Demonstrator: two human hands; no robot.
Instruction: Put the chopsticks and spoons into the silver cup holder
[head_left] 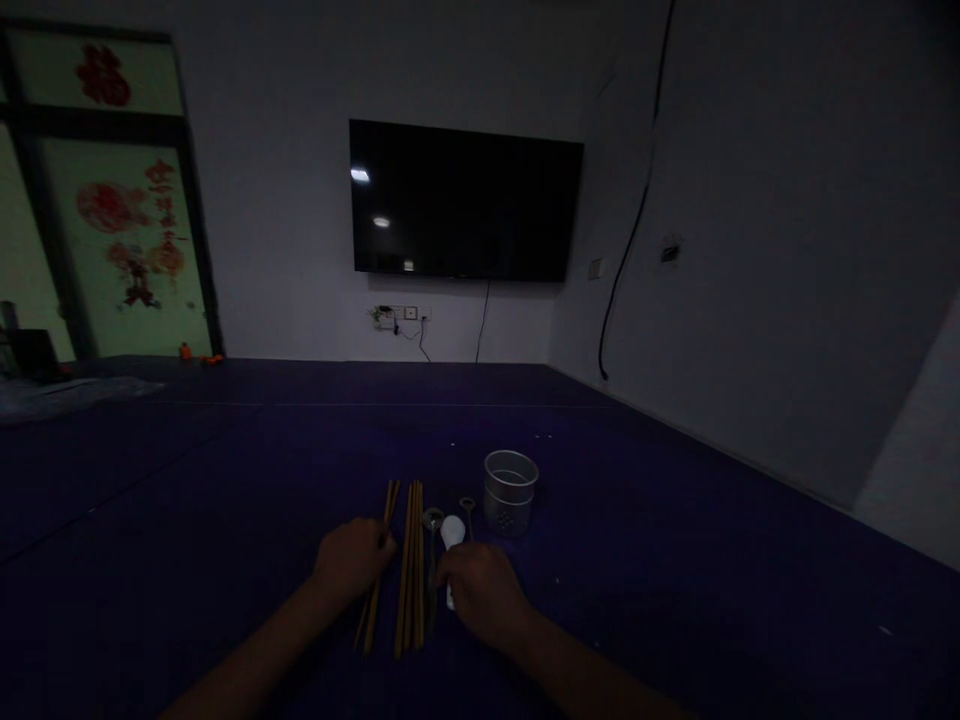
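Note:
My left hand (354, 557) is closed around a pair of wooden chopsticks (372, 610), whose ends show above and below the fingers. Just right of it, several more chopsticks (409, 580) lie side by side. A metal spoon (433, 522) with a long handle rests along them. My right hand (486, 592) has its fingers curled over a white soup spoon (452, 531), with the bowl showing above them and the handle end below. A smaller metal spoon (467, 506) lies partly hidden behind that hand. Beyond it a silver metal utensil holder (511, 495) with holes low in its side stands upright.
The dark blue surface (262, 470) stretches to the wall. A black television (465, 205) hangs there, with sockets and cables (401, 315) below. A black cable (634, 230) runs down the right wall. Clear plastic sheeting (75, 398) and small orange items (212, 359) lie far left.

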